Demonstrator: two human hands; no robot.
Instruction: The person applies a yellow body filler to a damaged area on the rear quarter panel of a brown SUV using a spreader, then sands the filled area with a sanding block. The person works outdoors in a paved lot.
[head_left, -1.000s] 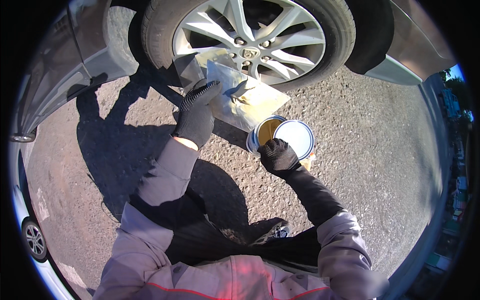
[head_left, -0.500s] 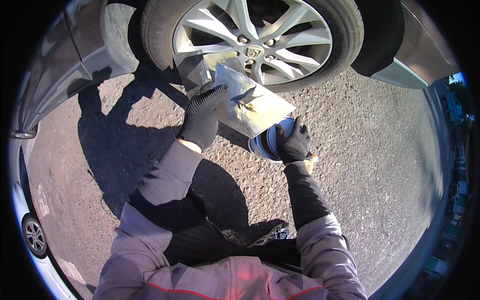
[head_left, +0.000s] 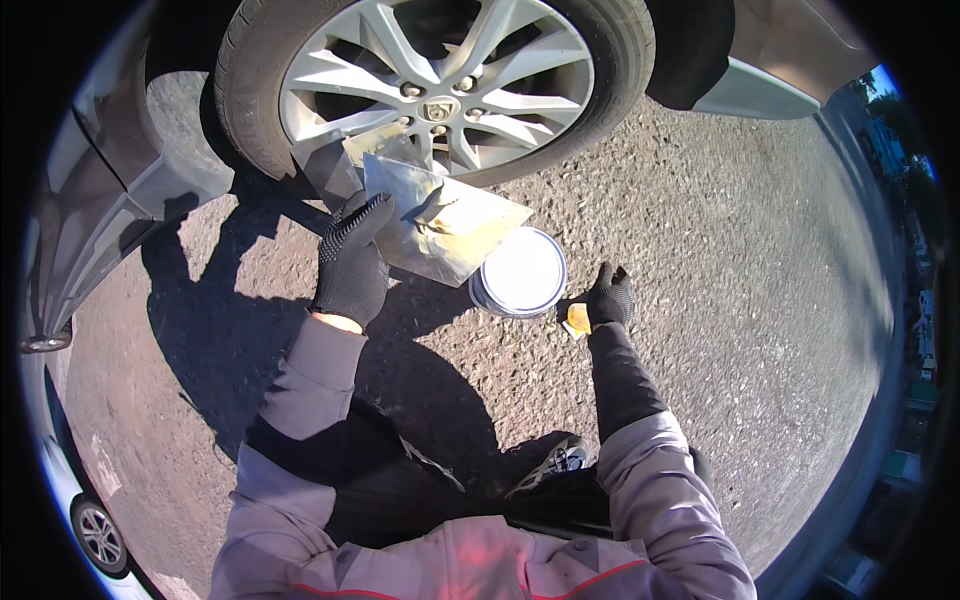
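Observation:
My left hand (head_left: 355,255), in a dark dotted glove, grips a thin flat plate (head_left: 480,225) by its left corner. Pale yellow paste and a dark patch show on the plate's face. A second plate (head_left: 385,145), also smeared yellowish, sticks out behind it from the same hand. Just right of the front plate stands a round can (head_left: 490,300) with a bright white lid (head_left: 525,272) lying flat on top. My gloved right hand (head_left: 612,297) is low over the ground, right of the can, its visible fingertips apart. Beside it lies a small yellow-orange piece (head_left: 578,318).
A car wheel (head_left: 437,108) with a silver spoked rim stands just beyond the plates. Car body panels (head_left: 120,180) rise at the left, and another panel (head_left: 760,90) at the far right. Rough asphalt (head_left: 740,320) spreads around. My shoe (head_left: 550,468) is near.
My right hand has let go of the lid and moved right and down. The lid, tilted before, now lies flat on the can. My left hand still grips the plates; the whole view has shifted.

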